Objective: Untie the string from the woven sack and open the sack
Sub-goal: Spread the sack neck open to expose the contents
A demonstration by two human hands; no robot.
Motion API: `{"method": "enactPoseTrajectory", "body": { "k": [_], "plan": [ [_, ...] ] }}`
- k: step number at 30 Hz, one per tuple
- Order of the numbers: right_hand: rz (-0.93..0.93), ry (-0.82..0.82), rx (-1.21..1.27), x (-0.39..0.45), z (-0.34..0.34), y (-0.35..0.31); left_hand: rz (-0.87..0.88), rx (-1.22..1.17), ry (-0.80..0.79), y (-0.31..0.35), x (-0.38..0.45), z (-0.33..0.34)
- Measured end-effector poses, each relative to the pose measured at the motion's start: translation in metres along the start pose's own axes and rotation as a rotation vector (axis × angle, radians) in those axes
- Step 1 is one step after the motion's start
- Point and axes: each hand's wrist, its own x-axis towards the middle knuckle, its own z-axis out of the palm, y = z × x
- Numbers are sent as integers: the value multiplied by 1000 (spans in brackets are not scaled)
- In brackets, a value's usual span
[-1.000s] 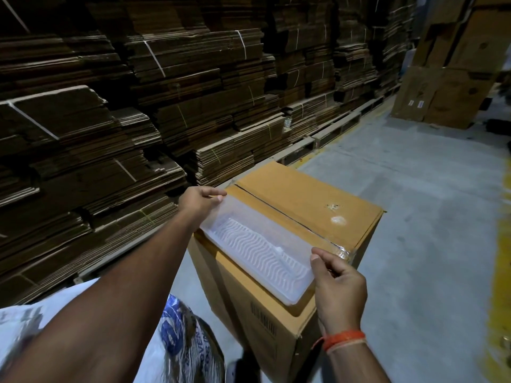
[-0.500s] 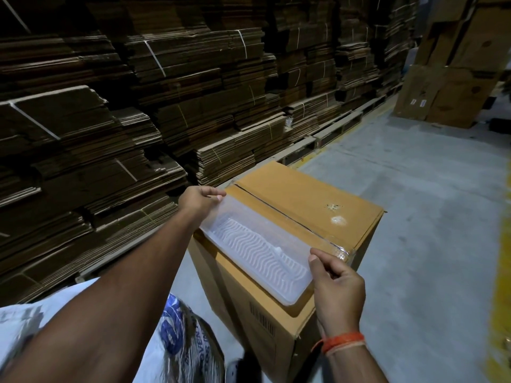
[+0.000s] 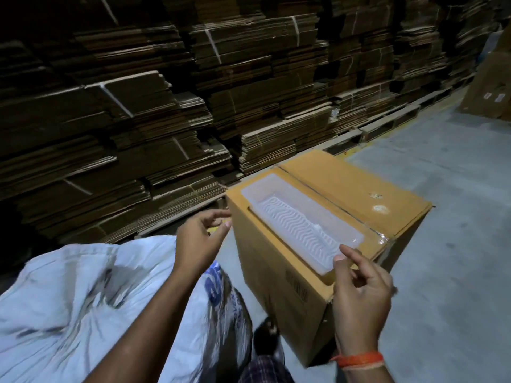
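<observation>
A white woven sack (image 3: pixel 72 299) with blue print lies crumpled at the lower left; no string shows on it. My left hand (image 3: pixel 197 240) hovers above the sack's right edge, fingers apart and empty, just left of a cardboard box (image 3: pixel 279 275). A clear plastic tray (image 3: pixel 298 221) with a wavy ribbed floor rests on the box top. My right hand (image 3: pixel 359 294), with an orange thread on the wrist, hangs at the tray's near corner, its fingertips beside the rim and loosely curled, holding nothing.
Tall stacks of flattened cardboard (image 3: pixel 166 106) on pallets wall off the left and back. Grey concrete floor (image 3: pixel 456 244) spreads to the right. More brown cartons (image 3: pixel 492 87) stand at the far right. A dark foot (image 3: pixel 266 335) shows below the box.
Both hands have let go of the plastic tray, which now lies on the box. The left hand drew back toward the sack. The view dropped lower, showing more sack.
</observation>
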Motion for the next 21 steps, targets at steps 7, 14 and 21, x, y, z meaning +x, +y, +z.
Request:
{"method": "enactPoseTrajectory", "body": {
  "k": [7, 14, 21],
  "plan": [
    [-162, -321, 3, -91, 45, 11, -143, 11, 119, -42, -110, -91],
    [-229, -694, -95, -189, 98, 21, -277, 2, 236, -82, -183, -171],
    [-253, -876, -189, -248, 134, 31, -334, 0, 314, -125, -215, -215]
  ]
}}
